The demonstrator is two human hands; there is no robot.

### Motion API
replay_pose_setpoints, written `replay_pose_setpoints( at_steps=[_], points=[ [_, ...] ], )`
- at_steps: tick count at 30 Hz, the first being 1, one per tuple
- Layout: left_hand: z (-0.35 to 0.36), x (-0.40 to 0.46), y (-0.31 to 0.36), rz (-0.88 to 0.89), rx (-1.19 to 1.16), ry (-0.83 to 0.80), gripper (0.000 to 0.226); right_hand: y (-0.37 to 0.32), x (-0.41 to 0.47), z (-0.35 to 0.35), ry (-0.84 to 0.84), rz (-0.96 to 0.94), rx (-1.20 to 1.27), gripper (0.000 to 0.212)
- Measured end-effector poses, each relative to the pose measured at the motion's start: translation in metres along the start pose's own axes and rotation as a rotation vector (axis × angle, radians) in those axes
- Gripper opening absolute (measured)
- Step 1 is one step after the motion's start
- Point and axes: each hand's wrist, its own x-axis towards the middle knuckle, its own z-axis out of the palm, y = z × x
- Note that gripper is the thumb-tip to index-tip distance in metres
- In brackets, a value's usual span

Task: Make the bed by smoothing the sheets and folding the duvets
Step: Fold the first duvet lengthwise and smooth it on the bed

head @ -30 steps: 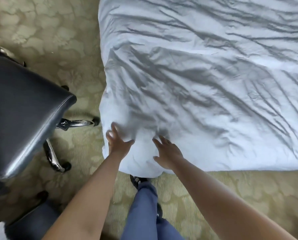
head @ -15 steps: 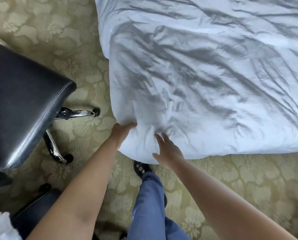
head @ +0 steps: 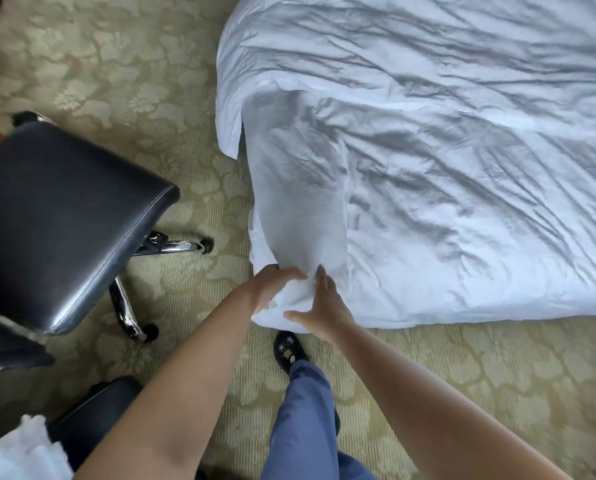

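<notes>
A white, wrinkled duvet [head: 445, 168] covers the bed across the upper right of the head view. Its near left corner is bunched and pulled down toward me, and a lower white layer [head: 230, 109] hangs beside it at the bed's left edge. My left hand [head: 272, 287] grips the corner from the left, fingers curled into the cloth. My right hand [head: 324, 306] holds the same corner from the right, thumb under the fold and fingers over the top.
A black leather office chair [head: 64, 216] on chrome legs with castors stands close at the left. Patterned green carpet [head: 116, 64] lies around the bed. My blue trouser leg and black shoe [head: 289, 351] are just below the corner. White cloth [head: 19, 452] shows at bottom left.
Both hands went from lying on top of the duvet corner to gripping it. The corner has been drawn toward me and lifted into a ridge, exposing a lower layer at the left edge.
</notes>
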Motion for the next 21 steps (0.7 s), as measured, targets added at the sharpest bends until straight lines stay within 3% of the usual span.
replay_pose_setpoints(
  at_steps=[3,6,11,14,17,21],
  points=[
    [0.012,-0.015,0.012,0.053,0.032,0.008,0.030,0.001,-0.011,-0.003,0.046,0.069,0.082,0.122],
    [0.020,-0.029,0.028,0.068,0.041,0.046,0.034,-0.002,-0.022,-0.014,0.129,0.126,0.117,0.117],
    [0.027,-0.061,0.054,0.219,-0.071,-0.017,0.053,-0.002,-0.048,-0.051,0.382,0.079,-0.021,0.043],
    [0.033,-0.075,0.059,0.270,-0.109,-0.054,0.048,-0.008,-0.064,-0.075,0.461,0.027,-0.037,0.025],
    [0.047,-0.084,0.059,0.304,0.109,0.000,0.031,-0.015,-0.077,-0.108,0.547,-0.008,0.021,0.026],
    [0.067,-0.082,0.050,0.275,0.494,0.001,0.054,-0.028,-0.091,-0.141,0.610,-0.118,0.019,0.023]
  ],
)
